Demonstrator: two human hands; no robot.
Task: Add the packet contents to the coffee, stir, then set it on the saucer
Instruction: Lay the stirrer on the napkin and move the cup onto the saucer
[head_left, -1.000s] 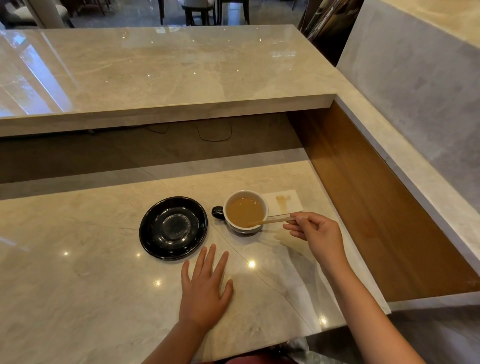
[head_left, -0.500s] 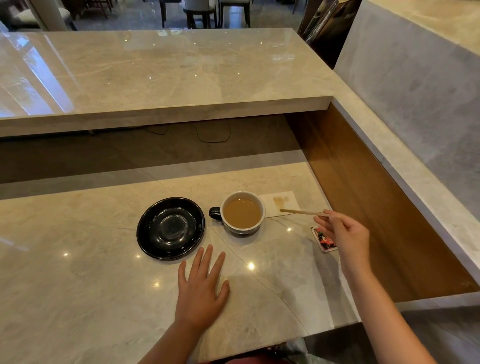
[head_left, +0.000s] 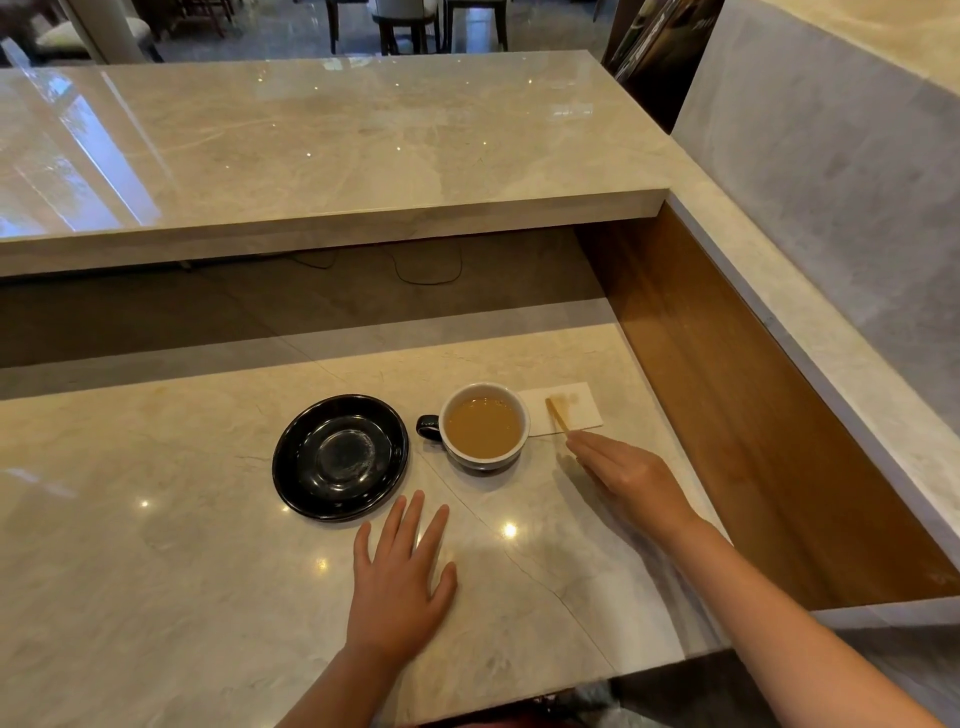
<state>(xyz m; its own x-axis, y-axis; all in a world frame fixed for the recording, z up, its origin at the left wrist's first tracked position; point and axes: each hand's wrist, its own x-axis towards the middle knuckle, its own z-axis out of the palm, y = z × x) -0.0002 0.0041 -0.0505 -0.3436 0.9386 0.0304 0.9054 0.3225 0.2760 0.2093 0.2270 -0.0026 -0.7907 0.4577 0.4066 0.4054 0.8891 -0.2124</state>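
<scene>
Resting on the marble worktop (head_left: 156, 571), our left hand (head_left: 400, 582) lies flat, grip spread. The black saucer (head_left: 340, 457) sits just left of the milky coffee cup (head_left: 484, 427). Our right hand (head_left: 631, 475), fingers extended and holding nothing, touches the wooden stirrer (head_left: 557, 414) lying on the stained napkin (head_left: 563, 408).
</scene>
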